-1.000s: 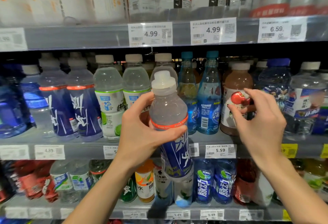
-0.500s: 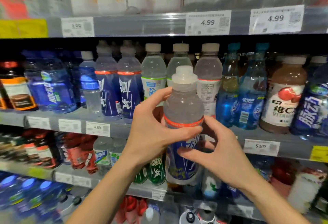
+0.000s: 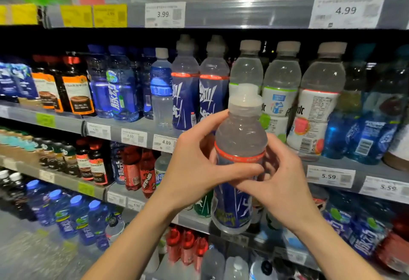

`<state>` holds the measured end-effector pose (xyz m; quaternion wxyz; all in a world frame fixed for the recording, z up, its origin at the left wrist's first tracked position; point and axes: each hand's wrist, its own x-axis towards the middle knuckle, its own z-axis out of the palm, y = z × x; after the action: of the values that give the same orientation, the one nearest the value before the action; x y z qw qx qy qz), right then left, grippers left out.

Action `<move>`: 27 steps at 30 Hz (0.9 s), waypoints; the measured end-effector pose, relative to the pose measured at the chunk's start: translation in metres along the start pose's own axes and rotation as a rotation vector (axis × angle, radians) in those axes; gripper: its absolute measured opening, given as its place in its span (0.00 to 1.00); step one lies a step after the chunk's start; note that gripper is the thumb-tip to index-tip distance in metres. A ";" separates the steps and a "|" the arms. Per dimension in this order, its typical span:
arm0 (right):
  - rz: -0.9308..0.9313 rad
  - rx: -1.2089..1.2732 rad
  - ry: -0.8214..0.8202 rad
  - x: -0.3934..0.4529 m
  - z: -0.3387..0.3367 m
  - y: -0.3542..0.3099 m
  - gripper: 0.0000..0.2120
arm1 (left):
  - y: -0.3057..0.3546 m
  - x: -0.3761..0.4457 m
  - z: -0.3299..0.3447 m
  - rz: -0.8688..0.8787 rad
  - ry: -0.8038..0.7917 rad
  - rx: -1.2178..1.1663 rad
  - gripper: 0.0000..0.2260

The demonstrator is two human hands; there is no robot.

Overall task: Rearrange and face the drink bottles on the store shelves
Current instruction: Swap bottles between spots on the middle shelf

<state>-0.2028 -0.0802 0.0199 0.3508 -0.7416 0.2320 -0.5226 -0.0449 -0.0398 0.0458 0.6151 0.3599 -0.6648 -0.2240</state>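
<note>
A clear sports-cap bottle with a blue label and a red band is held upright in front of the shelves. My left hand grips its middle from the left, thumb behind, fingers across the label. My right hand holds it from the right, fingers curled round the label just below the red band. Two matching blue-label bottles stand on the middle shelf, up and to the left of the held one. White-label bottles stand right behind it.
Light blue bottles stand at the right of the same shelf, dark blue bottles and coffee bottles at its left. Price tags line the shelf edges. Lower shelves hold red, green and blue drinks.
My right hand came off the apple-label bottle on the shelf and took hold of the held bottle. The view has swung left along the shelf.
</note>
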 end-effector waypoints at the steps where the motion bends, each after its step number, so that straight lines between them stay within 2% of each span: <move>1: 0.003 0.006 0.003 0.000 0.004 0.001 0.33 | -0.003 -0.003 -0.005 -0.004 0.006 0.003 0.31; 8: 0.074 0.088 0.111 -0.007 0.030 0.024 0.26 | -0.053 -0.039 -0.033 -0.096 0.081 0.092 0.20; 12: 0.110 0.052 0.093 -0.016 0.044 0.036 0.27 | -0.086 -0.067 -0.037 -0.148 0.011 0.194 0.26; 15: 0.130 0.018 0.076 -0.022 0.054 0.046 0.28 | -0.098 -0.081 -0.033 -0.173 -0.029 0.175 0.28; 22: 0.222 0.012 0.049 -0.033 0.068 0.066 0.30 | -0.122 -0.091 -0.032 -0.209 0.048 0.159 0.31; 27: 0.323 0.030 0.018 -0.043 0.073 0.081 0.32 | -0.148 -0.099 -0.031 -0.162 0.076 0.213 0.29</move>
<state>-0.1477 -0.0814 -0.0836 0.4392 -0.6846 0.3436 -0.4694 0.0135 -0.0558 -0.1244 0.5781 0.4838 -0.6298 -0.1873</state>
